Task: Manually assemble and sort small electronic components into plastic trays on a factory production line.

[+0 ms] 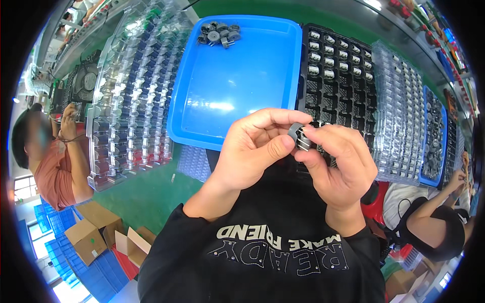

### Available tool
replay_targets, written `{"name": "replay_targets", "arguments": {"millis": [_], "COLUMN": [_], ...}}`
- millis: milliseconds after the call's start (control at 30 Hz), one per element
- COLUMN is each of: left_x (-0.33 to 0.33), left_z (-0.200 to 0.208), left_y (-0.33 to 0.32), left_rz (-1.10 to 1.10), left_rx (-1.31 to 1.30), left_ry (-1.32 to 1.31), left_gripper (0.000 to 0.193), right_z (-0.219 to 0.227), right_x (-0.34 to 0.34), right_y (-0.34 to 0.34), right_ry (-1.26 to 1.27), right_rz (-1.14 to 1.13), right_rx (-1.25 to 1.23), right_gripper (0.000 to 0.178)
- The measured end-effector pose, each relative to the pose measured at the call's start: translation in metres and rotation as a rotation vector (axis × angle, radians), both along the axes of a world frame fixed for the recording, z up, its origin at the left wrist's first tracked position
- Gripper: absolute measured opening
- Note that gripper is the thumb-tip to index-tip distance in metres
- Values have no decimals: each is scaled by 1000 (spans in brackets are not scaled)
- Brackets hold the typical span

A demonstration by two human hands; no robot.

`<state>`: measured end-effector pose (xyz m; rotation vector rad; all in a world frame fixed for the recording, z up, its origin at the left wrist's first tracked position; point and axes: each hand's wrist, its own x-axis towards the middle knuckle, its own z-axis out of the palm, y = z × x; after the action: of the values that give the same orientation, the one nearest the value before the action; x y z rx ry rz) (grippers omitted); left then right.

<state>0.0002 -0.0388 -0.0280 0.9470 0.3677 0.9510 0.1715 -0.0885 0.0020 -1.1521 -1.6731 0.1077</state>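
Between my hands is a small dark-grey round part (294, 132) with shiny metal prongs at its right side. My left hand (248, 149) pinches its grey round body between thumb and forefinger. The fingers of my right hand (344, 160) close on its pronged side, and my fingertips partly cover it. Beyond my hands lies a blue tray (232, 86), with a small heap of similar grey round parts (220, 35) in its far left corner. Right of it is a black compartment tray (341, 93), with silvery metal pieces in its far rows; my right hand covers its near part.
Clear plastic compartment trays (134, 96) stand to the left, and more clear trays (399, 111) to the right. Farther right is another blue tray (433, 136) of grey parts. Co-workers sit at left (63, 156) and right (434, 222). Cardboard boxes (93, 232) stand at lower left.
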Motion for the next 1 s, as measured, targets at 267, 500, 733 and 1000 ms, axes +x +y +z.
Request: {"name": "replay_targets", "arguments": {"millis": [267,500,733,1000], "left_x": [-1,5,-9,6], "left_z": [3,15,30,-36], "left_y": [2,3,139,223], "left_rz": [-25,88,527,508], "left_rx": [4,77,940,1123], "left_ry": [-9,190,1285,1786], "left_gripper": [33,36,39,25], "right_z": [-3,-9,1,-39], "right_x": [3,10,92,126], "right_y": [0,3,72,102], "right_ry": [7,460,-348,-656], "right_rz": [33,97,-241,-281], "right_rx": [-34,-361,-437,-552], "right_gripper": [27,13,9,6]}}
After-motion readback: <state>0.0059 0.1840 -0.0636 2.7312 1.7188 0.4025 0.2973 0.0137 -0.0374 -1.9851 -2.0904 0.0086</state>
